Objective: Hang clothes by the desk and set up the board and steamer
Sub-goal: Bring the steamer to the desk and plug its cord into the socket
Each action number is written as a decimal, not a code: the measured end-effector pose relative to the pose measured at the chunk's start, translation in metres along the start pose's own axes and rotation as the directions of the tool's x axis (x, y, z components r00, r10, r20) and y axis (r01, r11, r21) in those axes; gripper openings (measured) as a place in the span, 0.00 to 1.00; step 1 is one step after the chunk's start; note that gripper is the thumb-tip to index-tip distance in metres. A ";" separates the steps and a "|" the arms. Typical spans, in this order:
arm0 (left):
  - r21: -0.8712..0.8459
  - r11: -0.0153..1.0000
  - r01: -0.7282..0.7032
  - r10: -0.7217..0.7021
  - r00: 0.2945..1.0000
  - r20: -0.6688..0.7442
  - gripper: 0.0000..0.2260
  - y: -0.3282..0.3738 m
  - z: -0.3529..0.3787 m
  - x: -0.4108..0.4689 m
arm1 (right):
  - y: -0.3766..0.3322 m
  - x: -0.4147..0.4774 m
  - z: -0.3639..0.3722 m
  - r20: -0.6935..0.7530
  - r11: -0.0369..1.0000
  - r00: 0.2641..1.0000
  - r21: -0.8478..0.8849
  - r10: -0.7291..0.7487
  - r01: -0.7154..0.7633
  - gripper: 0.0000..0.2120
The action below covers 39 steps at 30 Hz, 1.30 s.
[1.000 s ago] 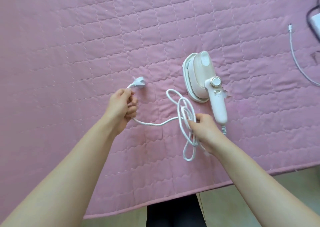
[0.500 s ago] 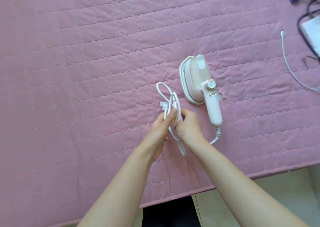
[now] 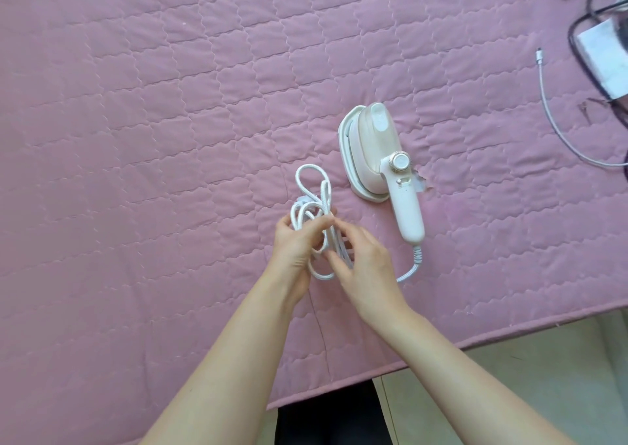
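Two bare forearms are stretched forward from the bottom edge and brought together over the near half of a pink quilted fabric cover [image 3: 136, 105]. The left hand [image 3: 297, 246] is held palm inward, its fingers curled round a bundle of loops of a white braided power cord [image 3: 311, 186]. The bundle is clamped in that grip, with loops standing out beyond the fingertips and one hanging below the palm. The right hand [image 3: 368, 268] is turned with its back to the camera. Its thumb and fingertips are closed on strands of the same cord, just beside the left hand's fingers (how many strands are pinched cannot be made out).

A pale pink and white handheld garment steamer [image 3: 377, 152] is laid on the cover just to the right of the hands, apart from them. Its long axis is set running away from the person, tilted slightly to the left, so the broad head is pointed to the far side and the slim handle to the near side. The flat plate is faced leftward, and a round ribbed dial is seen where head meets handle. From the handle's near end the cord is led out through a ribbed sleeve and curved leftward under the right hand.

At the far right a thin white cable [image 3: 550, 111], a looped black cable [image 3: 577, 20] and a flat white object [image 3: 601, 54] are seen on the cover, well apart from the steamer. Pale floor [image 3: 509, 376] is visible past the cover's near edge.
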<state>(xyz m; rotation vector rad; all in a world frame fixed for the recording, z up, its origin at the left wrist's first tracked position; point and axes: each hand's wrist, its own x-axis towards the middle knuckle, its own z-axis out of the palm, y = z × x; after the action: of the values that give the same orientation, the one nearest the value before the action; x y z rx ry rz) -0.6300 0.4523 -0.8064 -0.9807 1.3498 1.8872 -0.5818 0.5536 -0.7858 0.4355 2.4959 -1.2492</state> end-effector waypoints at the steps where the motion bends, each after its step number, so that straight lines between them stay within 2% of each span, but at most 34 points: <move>1: -0.022 1.000 0.005 -0.005 1.000 0.012 0.14 0.002 -0.001 -0.001 | 0.005 -0.003 0.000 0.033 0.997 0.999 -0.062 -0.034 0.036 0.22; 2: -0.028 0.999 0.016 -0.016 1.000 0.021 0.12 0.003 -0.002 0.000 | 0.009 -0.006 -0.001 0.058 0.990 0.996 -0.124 -0.061 0.068 0.24; 4: 0.005 1.000 0.026 -0.026 1.000 0.018 0.15 0.004 0.000 0.002 | 0.013 -0.011 -0.006 0.083 0.975 0.992 -0.193 -0.099 0.113 0.26; 8: 0.053 0.999 -0.005 0.009 0.997 -0.080 0.16 0.001 0.010 0.008 | 0.013 -0.011 -0.027 0.092 0.968 0.987 -0.204 -0.129 0.145 0.20; 10: 0.036 0.999 -0.010 0.015 0.992 -0.129 0.18 0.000 0.014 0.012 | 0.011 -0.008 -0.041 -0.002 0.964 0.988 -0.220 -0.154 0.150 0.16; 12: 0.039 0.999 -0.025 0.032 0.984 -0.176 0.16 -0.001 0.019 0.019 | 0.009 -0.003 -0.056 -0.131 0.966 0.980 -0.232 -0.150 0.117 0.14; 14: 0.047 0.998 -0.032 0.042 0.973 -0.226 0.12 -0.001 0.025 0.025 | 0.007 0.004 -0.071 -0.240 0.964 0.961 -0.255 -0.138 0.075 0.14; 16: 0.049 0.998 -0.030 0.042 0.964 -0.263 0.12 -0.001 0.032 0.031 | 0.008 0.013 -0.082 -0.289 0.961 0.953 -0.275 -0.090 0.007 0.16; 19: 0.065 0.995 -0.071 0.087 0.952 -0.293 0.15 0.000 0.044 0.039 | 0.014 0.028 -0.085 -0.227 0.963 0.968 -0.216 0.110 -0.160 0.23; 22: 0.243 0.942 -0.233 0.293 0.923 -0.251 0.28 0.000 0.055 0.049 | 0.016 0.043 -0.082 -0.146 0.947 0.945 -0.090 0.293 -0.307 0.28; 24: 0.345 0.888 -0.303 0.388 0.897 -0.212 0.29 0.002 0.061 0.059 | 0.015 0.053 -0.082 -0.116 0.925 0.920 -0.030 0.373 -0.379 0.29; 26: 0.356 0.891 -0.280 0.378 0.894 -0.243 0.27 0.007 0.063 0.071 | 0.016 0.062 -0.084 -0.088 0.902 0.898 0.042 0.431 -0.429 0.27; 29: 0.437 0.874 -0.215 0.353 0.897 -0.265 0.26 0.011 0.070 0.086 | 0.018 0.071 -0.084 -0.020 0.883 0.886 0.090 0.464 -0.461 0.25; 33: 0.485 0.852 -0.198 0.365 0.888 -0.279 0.26 0.011 0.084 0.092 | 0.024 0.078 -0.079 0.046 0.880 0.882 0.053 0.470 -0.472 0.24; 37: 0.460 0.862 -0.213 0.369 0.886 -0.281 0.27 0.008 0.081 0.097 | 0.035 0.079 -0.072 0.112 0.900 0.897 0.036 0.428 -0.434 0.17; 39: 0.451 0.870 -0.201 0.345 0.900 -0.264 0.28 0.008 0.081 0.097 | 0.038 0.080 -0.076 0.147 0.891 0.892 0.095 0.428 -0.443 0.09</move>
<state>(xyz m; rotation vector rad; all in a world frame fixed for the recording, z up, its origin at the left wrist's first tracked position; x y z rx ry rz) -0.7064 0.5334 -0.8677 -0.9509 2.0952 1.5589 -0.6492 0.6466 -0.8023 0.8697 2.0636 -1.2054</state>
